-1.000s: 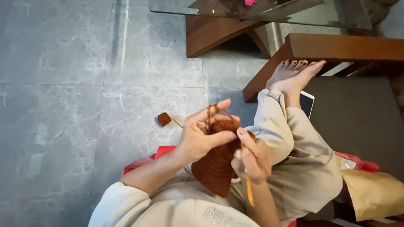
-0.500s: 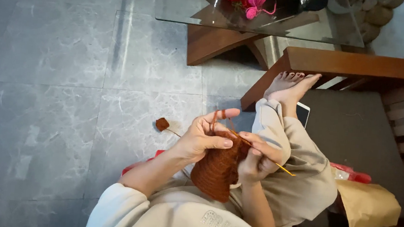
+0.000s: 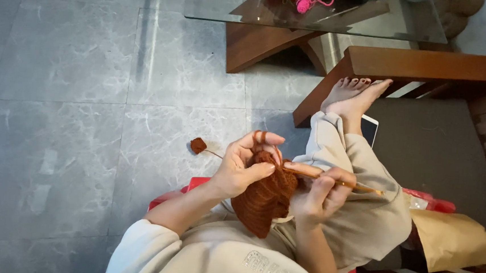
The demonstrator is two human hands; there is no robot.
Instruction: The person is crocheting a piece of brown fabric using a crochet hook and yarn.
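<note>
Rust-brown crochet work [image 3: 264,203] is hanging between my two hands over my lap, its lower point drooping toward my pale sweatshirt [image 3: 211,260]. I am judging it to be light, soft and floppy, something that stretches and slips off the tool if gripped loosely, so the best hold is at the top edge, right beside the working stitch. My left hand [image 3: 241,168] is pinching that edge, thumb pressing against the fingers, with brown yarn [image 3: 260,136] looping round my raised forefinger. My right hand [image 3: 319,193] is closing its fingers around a thin wooden crochet hook [image 3: 353,186], whose tip is disappearing into the fabric while its tail is pointing right across my bent knee [image 3: 360,179]. A small brown knob [image 3: 198,145] on a thin stalk is sticking out left of my left hand. Compared with half a second ago, my left forefinger is curling up higher, the hook is lying flatter, and the view is tipping down, showing less of the glass table [image 3: 320,13] ahead.
</note>
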